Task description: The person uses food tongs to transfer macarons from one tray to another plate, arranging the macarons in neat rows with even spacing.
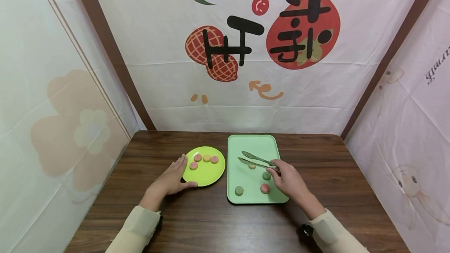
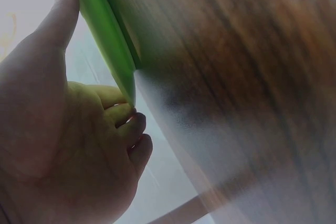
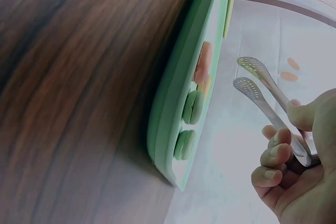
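My left hand [image 1: 171,179] rests against the left rim of a lime-green plate [image 1: 207,177], fingers extended along the edge and thumb at the near side. On that plate lie three pink macarons [image 1: 193,165] and a yellow macaron [image 1: 206,158]. With my right hand [image 1: 290,179] I hold metal tongs [image 1: 250,155] above a mint-green tray [image 1: 246,143]. The perforated tongs' tips stand apart with nothing between them in the right wrist view. The tray bears green macarons [image 1: 239,190], a reddish-pink macaron [image 1: 265,188] and a yellow macaron [image 1: 252,166], partly hidden by the tongs.
A dark wooden table [image 1: 197,221] carries the plate and tray side by side. Behind it hangs a white printed curtain [image 1: 168,89]; further printed sheets [image 1: 415,136] flank both sides. Dark bands [image 1: 307,229] circle the wrists.
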The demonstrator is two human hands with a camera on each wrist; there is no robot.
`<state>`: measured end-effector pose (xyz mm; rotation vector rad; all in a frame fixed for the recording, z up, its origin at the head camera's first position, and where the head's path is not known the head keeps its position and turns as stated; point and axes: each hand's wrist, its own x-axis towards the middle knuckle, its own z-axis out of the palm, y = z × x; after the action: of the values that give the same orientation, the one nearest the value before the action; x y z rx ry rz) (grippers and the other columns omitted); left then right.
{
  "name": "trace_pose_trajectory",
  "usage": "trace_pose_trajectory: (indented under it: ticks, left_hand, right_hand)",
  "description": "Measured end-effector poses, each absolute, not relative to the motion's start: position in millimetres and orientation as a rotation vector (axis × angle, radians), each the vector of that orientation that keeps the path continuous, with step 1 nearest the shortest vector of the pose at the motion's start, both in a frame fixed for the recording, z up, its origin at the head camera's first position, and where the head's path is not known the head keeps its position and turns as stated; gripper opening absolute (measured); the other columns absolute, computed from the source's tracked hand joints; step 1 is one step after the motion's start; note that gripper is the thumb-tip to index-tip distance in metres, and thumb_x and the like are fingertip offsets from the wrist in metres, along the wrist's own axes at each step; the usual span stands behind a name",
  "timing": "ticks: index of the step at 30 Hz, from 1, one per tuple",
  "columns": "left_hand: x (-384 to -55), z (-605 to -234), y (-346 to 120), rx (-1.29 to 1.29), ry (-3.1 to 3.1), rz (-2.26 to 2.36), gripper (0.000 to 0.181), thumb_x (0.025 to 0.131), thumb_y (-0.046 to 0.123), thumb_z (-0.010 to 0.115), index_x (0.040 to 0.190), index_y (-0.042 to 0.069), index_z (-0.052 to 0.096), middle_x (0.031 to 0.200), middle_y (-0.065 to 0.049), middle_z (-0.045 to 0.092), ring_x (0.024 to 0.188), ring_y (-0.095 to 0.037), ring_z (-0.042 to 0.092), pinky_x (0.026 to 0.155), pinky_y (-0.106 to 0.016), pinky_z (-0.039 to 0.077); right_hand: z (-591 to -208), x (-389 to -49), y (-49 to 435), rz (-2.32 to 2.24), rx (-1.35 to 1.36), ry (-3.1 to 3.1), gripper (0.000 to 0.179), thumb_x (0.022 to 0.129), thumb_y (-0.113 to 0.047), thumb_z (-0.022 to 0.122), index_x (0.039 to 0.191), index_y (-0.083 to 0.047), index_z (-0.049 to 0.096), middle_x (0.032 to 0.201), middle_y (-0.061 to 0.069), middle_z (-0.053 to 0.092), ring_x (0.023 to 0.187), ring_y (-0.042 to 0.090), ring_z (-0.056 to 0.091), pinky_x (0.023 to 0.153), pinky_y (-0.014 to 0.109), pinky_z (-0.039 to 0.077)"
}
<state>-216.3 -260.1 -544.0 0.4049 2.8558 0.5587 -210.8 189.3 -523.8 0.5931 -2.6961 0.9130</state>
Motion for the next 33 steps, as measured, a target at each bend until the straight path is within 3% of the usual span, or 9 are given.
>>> trace_pose_trajectory:
  ticks: [9,17,23,33]
  left_hand:
    - [-216,-542,-258,0.408,2.855,0.551,0.122,0.094,0.068,0.072,0.168,-0.009,0.013,0.176,-0.029,0.01,0.164,-0.043,0.015,0.133,-0.058,0.018]
    - [-216,-542,-259,0.405,2.848,0.54,0.122,0.094,0.069,0.071,0.168,-0.009,0.012,0.177,-0.029,0.009,0.164,-0.043,0.015,0.133,-0.059,0.018]
    - [-217,-544,-259,0.403,2.849,0.536,0.121,0.095,0.068,0.072,0.168,-0.008,0.013,0.177,-0.028,0.01,0.164,-0.043,0.015,0.133,-0.058,0.018]
    - [-216,-541,-257,0.411,2.844,0.538,0.121,0.095,0.068,0.071,0.168,-0.009,0.014,0.176,-0.029,0.01,0.163,-0.044,0.015,0.133,-0.059,0.017]
  right_hand:
    - [-527,-209,202,0.908,0.513,-2.746,0.022,0.102,-0.021,0.077,0.119,-0.007,0.075,0.095,0.002,0.075,0.079,0.012,0.069,0.067,0.038,0.059]
    - [-528,-205,215,0.854,0.51,-2.778,0.019,0.102,-0.02,0.077,0.115,-0.006,0.074,0.081,-0.006,0.063,0.067,0.008,0.054,0.06,0.031,0.048]
    - [-528,-203,219,0.879,0.518,-2.787,0.018,0.102,-0.019,0.077,0.114,-0.005,0.074,0.08,-0.007,0.062,0.066,0.008,0.053,0.059,0.029,0.047]
    - [-530,-203,222,0.873,0.487,-2.838,0.027,0.104,-0.02,0.075,0.122,0.0,0.073,0.084,-0.002,0.066,0.068,0.009,0.055,0.061,0.03,0.049]
